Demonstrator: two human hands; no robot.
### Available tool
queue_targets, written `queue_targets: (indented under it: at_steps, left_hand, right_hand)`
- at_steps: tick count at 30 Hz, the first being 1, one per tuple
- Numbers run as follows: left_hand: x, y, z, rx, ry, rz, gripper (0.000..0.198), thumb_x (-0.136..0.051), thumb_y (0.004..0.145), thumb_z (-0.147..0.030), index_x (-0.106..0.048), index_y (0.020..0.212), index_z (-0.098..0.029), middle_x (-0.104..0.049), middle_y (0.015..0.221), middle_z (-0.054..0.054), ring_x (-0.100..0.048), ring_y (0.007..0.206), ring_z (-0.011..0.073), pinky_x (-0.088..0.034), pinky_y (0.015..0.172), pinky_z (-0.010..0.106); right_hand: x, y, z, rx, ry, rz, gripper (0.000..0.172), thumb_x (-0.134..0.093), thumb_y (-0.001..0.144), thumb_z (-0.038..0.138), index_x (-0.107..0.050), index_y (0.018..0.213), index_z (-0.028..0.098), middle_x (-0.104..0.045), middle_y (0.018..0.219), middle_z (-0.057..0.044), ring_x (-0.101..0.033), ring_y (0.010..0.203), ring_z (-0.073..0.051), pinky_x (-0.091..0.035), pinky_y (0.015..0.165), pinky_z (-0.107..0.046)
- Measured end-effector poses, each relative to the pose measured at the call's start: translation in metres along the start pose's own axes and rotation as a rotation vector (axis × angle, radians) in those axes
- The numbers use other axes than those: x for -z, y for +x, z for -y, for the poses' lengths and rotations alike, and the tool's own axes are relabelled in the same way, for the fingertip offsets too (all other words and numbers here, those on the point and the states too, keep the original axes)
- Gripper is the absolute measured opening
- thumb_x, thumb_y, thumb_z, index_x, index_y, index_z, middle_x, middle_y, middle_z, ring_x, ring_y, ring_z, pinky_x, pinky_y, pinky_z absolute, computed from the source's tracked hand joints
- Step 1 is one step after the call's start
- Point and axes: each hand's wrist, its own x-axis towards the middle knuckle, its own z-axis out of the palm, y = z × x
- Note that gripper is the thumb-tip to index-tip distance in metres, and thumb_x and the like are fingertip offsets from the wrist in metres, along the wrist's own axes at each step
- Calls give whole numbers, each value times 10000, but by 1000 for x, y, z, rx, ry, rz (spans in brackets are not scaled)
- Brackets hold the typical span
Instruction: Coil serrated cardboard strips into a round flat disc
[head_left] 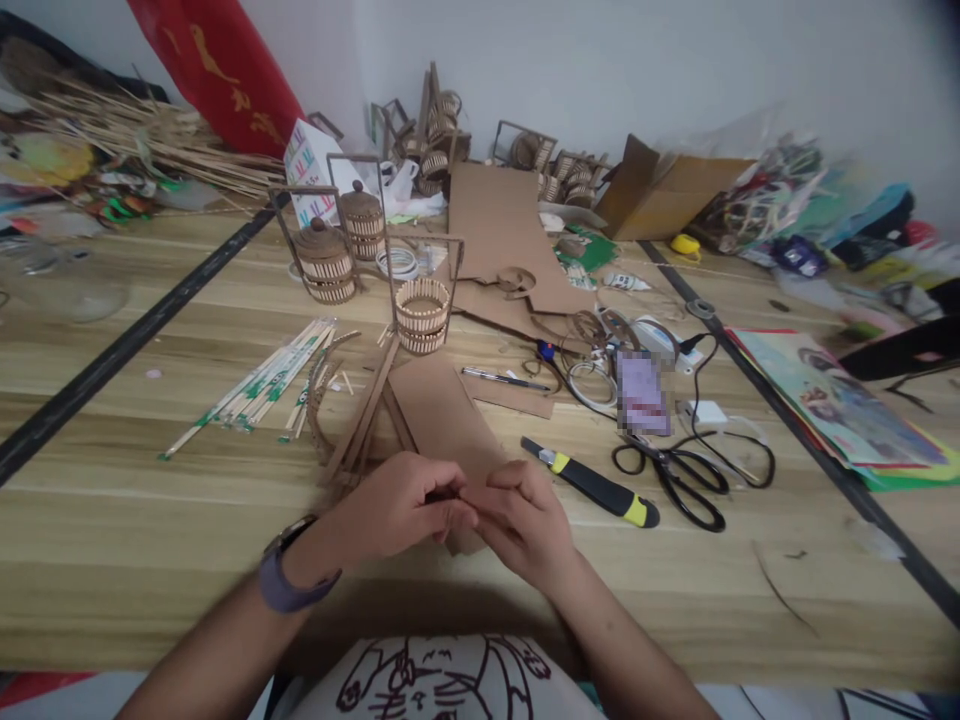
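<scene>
My left hand (420, 505) and my right hand (525, 520) meet fingertip to fingertip above the table's near side. Both are closed in a pinch, and whatever lies between the fingers is too small and hidden to make out. A cardboard piece (450, 405) lies flat just beyond and partly under them. Brown cardboard strips (367, 415) are bunched to the left of it, near my left hand. To the right of my right hand rests a black and yellow utility knife (600, 488). A small bucket with a tall handle (422, 325) stands farther back, made of light sticks.
Packs of thin sticks (259, 385) lie at left. Two lidded buckets (326, 270) stand behind them. Scissors (679, 475), a phone (643, 392) and cables crowd the right. Large cardboard (495, 215) and an open box (675, 190) are at the back.
</scene>
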Motion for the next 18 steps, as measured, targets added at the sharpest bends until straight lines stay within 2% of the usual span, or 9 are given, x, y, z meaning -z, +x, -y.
queue_targets:
  at_steps: [2, 5, 7, 9, 12, 14, 16, 18]
  left_hand:
    - [-3, 1, 0, 27, 94, -59, 489, -536, 900, -621, -565, 692, -180, -595, 560, -27, -533, 533, 135, -319, 526, 230]
    - [-6, 2, 2, 38, 210, -122, 424, -571, 908, -551, -592, 712, -176, -607, 613, -23, -538, 586, 145, -302, 547, 238]
    - [-6, 2, 3, 30, 224, -117, 408, -589, 900, -539, -623, 733, -168, -612, 637, -15, -538, 605, 149, -301, 550, 240]
    - [-3, 2, 3, 22, 152, -48, 404, -584, 902, -536, -662, 777, -160, -608, 628, -15, -539, 592, 147, -323, 546, 236]
    - [2, 0, 1, 52, 10, 44, 358, -582, 918, -468, -707, 1045, -158, -597, 599, -35, -540, 547, 135, -360, 534, 223]
    - [4, -1, -3, 91, -13, 35, 423, -588, 919, -425, -648, 1251, -170, -595, 586, -46, -547, 540, 137, -368, 529, 219]
    - [5, -3, -7, 115, 16, 16, 464, -596, 912, -404, -616, 1315, -176, -591, 574, -50, -542, 538, 139, -364, 521, 217]
    - [6, -3, -9, 125, 33, 20, 436, -591, 912, -390, -640, 1288, -175, -581, 567, -51, -523, 530, 132, -353, 511, 214]
  right_hand:
    - [0, -2, -3, 33, -75, 28, 207, -614, 936, 203, -670, 1132, 240, -628, 835, -35, -599, 731, -179, -481, 619, -309]
    - [-2, -5, -5, 26, -91, 36, 178, -596, 932, 191, -671, 1093, 216, -631, 832, -47, -596, 728, -193, -479, 617, -326]
    - [-1, -5, -5, 4, -61, 42, 138, -602, 928, 192, -675, 1042, 218, -627, 814, -40, -598, 717, -190, -480, 613, -326]
    - [1, -4, -5, -26, -11, 48, 117, -624, 917, 193, -677, 1015, 228, -629, 812, -31, -604, 712, -182, -486, 618, -322]
    - [5, 0, -6, -34, 38, 44, 100, -649, 914, 208, -675, 1007, 234, -643, 818, -29, -608, 715, -177, -491, 633, -321]
    - [7, 3, -7, -7, 38, 57, 97, -652, 922, 215, -673, 1015, 234, -667, 823, -31, -612, 722, -179, -481, 643, -328]
    - [9, 5, -8, 17, 32, 67, 98, -651, 926, 208, -672, 1019, 230, -687, 826, -30, -617, 726, -180, -466, 653, -338]
    - [9, 7, -7, 28, 35, 60, 84, -649, 928, 212, -676, 1007, 225, -685, 811, -26, -611, 712, -177, -454, 652, -343]
